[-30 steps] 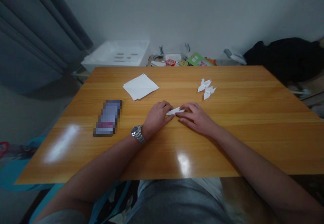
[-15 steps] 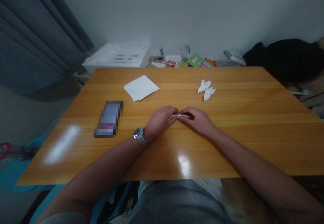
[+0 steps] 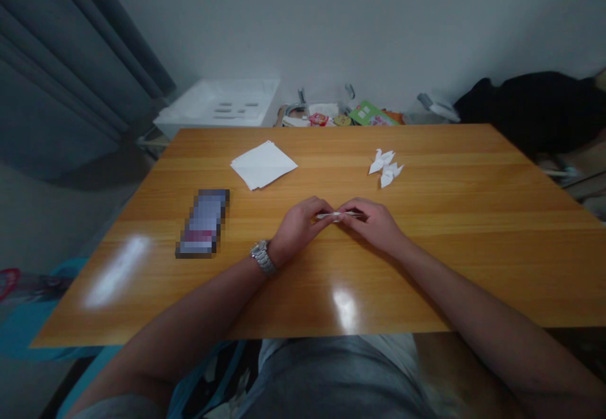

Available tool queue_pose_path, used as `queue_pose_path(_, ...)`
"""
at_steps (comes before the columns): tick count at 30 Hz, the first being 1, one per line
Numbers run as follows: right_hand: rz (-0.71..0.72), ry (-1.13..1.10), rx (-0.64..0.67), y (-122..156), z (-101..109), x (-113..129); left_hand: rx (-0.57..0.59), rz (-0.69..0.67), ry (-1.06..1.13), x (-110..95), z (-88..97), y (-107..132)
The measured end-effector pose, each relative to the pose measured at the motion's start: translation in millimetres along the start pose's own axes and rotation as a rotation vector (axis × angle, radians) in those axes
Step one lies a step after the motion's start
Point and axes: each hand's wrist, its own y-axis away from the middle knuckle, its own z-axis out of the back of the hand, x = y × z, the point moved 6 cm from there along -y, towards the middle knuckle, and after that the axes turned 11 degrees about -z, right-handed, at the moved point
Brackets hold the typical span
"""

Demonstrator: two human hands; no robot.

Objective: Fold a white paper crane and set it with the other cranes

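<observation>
Both of my hands meet at the middle of the wooden table [image 3: 449, 217], pinching a small folded piece of white paper [image 3: 336, 216] seen nearly edge-on. My left hand [image 3: 303, 222], with a metal watch [image 3: 262, 257] at its wrist, grips the paper's left end between thumb and fingers. On the other end, my right hand [image 3: 374, 222] is closed the same way, its thumb lying along the near side. Fingers cover much of the paper, so its full shape is hidden. Beyond my right hand lie two white folded paper cranes [image 3: 386, 166].
A stack of white paper sheets [image 3: 264, 165] lies at the back left of the table. Nearer me on the left is a phone [image 3: 203, 223] with a blurred screen. Past the far edge stand a white foam box [image 3: 227, 100] and a green booklet [image 3: 372, 114].
My right thumb has shifted slightly left along the near side of the paper, toward the left thumb. Both hands stay closed on the paper in nearly the same place.
</observation>
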Motion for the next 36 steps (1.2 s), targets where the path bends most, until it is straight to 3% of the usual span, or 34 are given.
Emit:
queue_pose_path(6,-0.003,0.020,0.007,0,-1,-1,-0.019,0.007,0.030,0,-0.9,0)
queue_pose_path(11,-0.097,-0.135,-0.021,-2,-3,-10,-0.077,0.086,0.084,7,2.5,1)
queue_pose_path(17,-0.191,-0.341,0.101,-3,-10,-16,-0.182,0.163,0.200,14,3.2,3)
queue_pose_path(29,-0.204,-0.466,0.022,-5,-4,-14,-0.116,0.165,0.294,16,-7.5,5)
queue_pose_path(36,-0.204,-0.364,0.045,-3,-7,-17,-0.128,0.145,0.333,11,-8.4,6)
